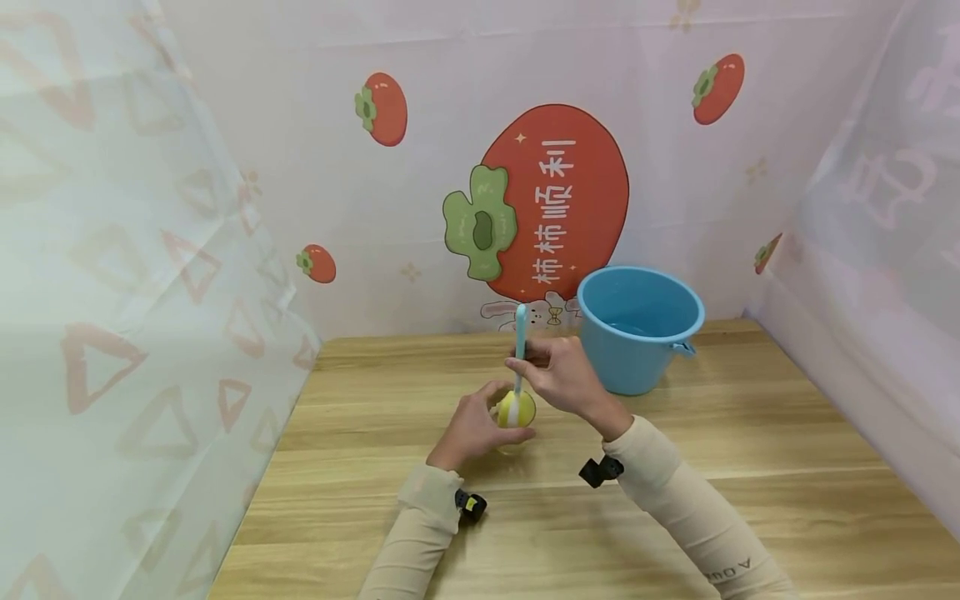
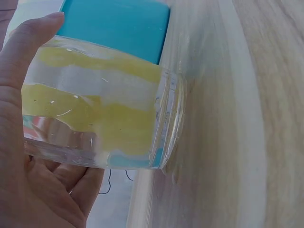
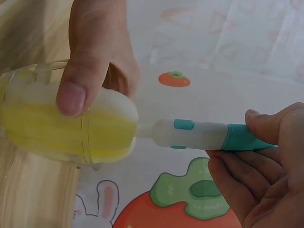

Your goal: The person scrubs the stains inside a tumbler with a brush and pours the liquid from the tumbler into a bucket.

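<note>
My left hand (image 1: 476, 425) holds a clear glass cup (image 2: 168, 126) upright, with the thumb on one side and the fingers curled round the other. Inside the cup sits the yellow-and-white sponge head (image 3: 111, 128) of a cup brush, its top bulging out of the mouth. Above it, my right hand (image 1: 562, 375) pinches the brush's teal handle (image 1: 521, 325) between thumb and fingers. The handle stands nearly vertical, and its white neck (image 3: 192, 134) runs down into the sponge. In the left wrist view the cup's base is right at the wooden tabletop.
A blue bucket (image 1: 636, 354) stands at the back of the wooden table (image 1: 375, 433), just beyond my right hand, its handle hinge facing right. A white cloth backdrop (image 1: 435, 50) with printed persimmons rises behind, and more cloth hangs along both sides.
</note>
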The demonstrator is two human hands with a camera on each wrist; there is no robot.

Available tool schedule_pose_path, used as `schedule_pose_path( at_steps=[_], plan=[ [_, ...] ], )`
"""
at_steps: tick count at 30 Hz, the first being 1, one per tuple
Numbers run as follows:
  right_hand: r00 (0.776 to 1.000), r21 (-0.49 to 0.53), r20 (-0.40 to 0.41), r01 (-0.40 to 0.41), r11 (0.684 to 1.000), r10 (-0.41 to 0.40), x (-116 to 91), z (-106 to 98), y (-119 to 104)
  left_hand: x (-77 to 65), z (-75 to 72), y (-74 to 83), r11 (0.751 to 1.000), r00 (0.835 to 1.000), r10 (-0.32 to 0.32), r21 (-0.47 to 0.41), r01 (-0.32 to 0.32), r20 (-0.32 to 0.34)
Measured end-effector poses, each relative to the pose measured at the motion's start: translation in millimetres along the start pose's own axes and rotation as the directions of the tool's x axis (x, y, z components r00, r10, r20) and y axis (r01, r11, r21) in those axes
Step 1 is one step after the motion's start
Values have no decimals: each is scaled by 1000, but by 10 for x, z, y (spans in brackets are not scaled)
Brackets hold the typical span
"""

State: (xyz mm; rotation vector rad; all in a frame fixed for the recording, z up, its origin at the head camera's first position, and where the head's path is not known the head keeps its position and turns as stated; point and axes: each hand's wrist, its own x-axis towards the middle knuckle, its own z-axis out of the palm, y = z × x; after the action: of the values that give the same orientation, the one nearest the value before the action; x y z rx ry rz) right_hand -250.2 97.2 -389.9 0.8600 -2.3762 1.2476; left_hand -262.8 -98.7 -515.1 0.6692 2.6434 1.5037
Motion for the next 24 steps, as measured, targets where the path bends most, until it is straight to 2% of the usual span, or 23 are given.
schedule_pose_path(
  at_steps=[4,9,16,24],
  plan=[
    [1000,-5,-1,27,1000,-27,40,-32,-30,-1,4,16,1000,1000,-1,-3,1,-3],
    [996,11,-28,80,997,-80,156,-181,-195,3,1,19,1000,1000,-2,2,2,-9],
    [993,44,-36,110,993,-109,261,-317,-405,14,-7,-34,999,999,43,4,-43,-15],
    [999,26,11,43,999,-43,132,-121,-205,0,1,-19,1000,1000,29,-8,-29,-5]
  ],
)
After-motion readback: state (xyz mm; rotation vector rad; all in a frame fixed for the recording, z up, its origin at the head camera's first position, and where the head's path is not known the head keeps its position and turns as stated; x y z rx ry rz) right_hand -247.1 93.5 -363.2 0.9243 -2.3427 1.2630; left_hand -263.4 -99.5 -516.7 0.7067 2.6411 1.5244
